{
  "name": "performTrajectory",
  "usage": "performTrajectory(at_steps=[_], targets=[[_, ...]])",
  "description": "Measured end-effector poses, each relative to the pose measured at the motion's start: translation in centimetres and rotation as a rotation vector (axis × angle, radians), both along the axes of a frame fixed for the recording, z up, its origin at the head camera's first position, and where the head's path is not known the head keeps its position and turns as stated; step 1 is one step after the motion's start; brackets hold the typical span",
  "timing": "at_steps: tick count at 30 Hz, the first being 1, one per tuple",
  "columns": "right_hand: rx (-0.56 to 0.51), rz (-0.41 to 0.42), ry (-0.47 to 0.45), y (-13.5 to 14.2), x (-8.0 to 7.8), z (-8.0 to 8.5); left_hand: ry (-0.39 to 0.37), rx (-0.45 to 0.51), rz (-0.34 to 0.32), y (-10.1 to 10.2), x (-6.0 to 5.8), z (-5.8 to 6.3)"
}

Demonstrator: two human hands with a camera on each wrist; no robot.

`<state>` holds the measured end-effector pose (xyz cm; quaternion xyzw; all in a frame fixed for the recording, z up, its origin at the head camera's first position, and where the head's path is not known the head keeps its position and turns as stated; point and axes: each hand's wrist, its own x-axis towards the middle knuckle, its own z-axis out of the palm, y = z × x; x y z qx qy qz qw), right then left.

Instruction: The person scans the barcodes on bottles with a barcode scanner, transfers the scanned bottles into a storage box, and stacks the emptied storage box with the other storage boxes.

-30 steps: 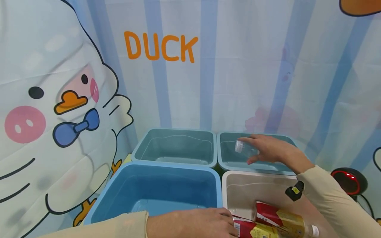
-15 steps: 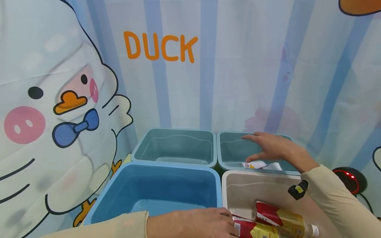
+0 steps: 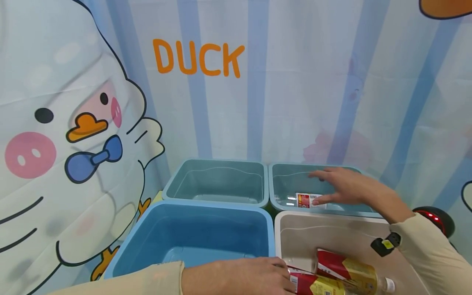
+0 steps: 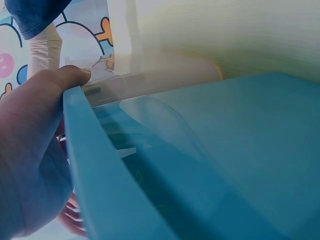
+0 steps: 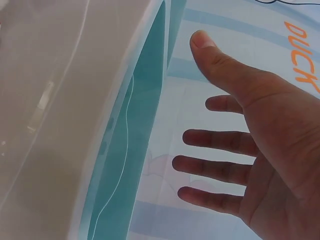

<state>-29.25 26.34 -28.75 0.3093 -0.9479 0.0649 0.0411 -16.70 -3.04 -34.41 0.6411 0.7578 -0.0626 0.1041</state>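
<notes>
My left hand [image 3: 237, 276] lies at the boundary between the blue bin [image 3: 191, 207] and the beige bin [image 3: 279, 246]. In the left wrist view, its thumb hooks over the blue bin's rim [image 4: 82, 135]; in the head view, the fingers bend down beside a bottle with a red and yellow label [image 3: 307, 282]. Above the far right teal bin [image 3: 291, 176], my right hand [image 3: 346, 186] is spread and holds nothing, as the right wrist view confirms. Inside that bin a clear plastic bottle [image 3: 291, 200] with a red and white label lies on its side, partly behind the right thumb.
A second red-and-yellow-labelled bottle [image 3: 348, 266] with a white cap lies in the beige bin. The far left teal bin [image 3: 215, 180] stands behind the blue one. A dark round device with a red light [image 3: 435, 217] sits at right. A printed curtain [image 3: 280, 82] hangs behind.
My right hand has let go of the clear bottle, which dropped into the far right bin and rolled to show its red label. The hand has drawn rightward; the left has stayed put.
</notes>
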Motion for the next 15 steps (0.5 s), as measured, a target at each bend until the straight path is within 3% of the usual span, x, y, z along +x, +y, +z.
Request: performTrajectory(at_steps=[15], targets=[[-0.049,0.136,-0.006,0.9,3.0,-0.1,-0.001,-0.005,-0.003,0.1,-0.1,-0.1]])
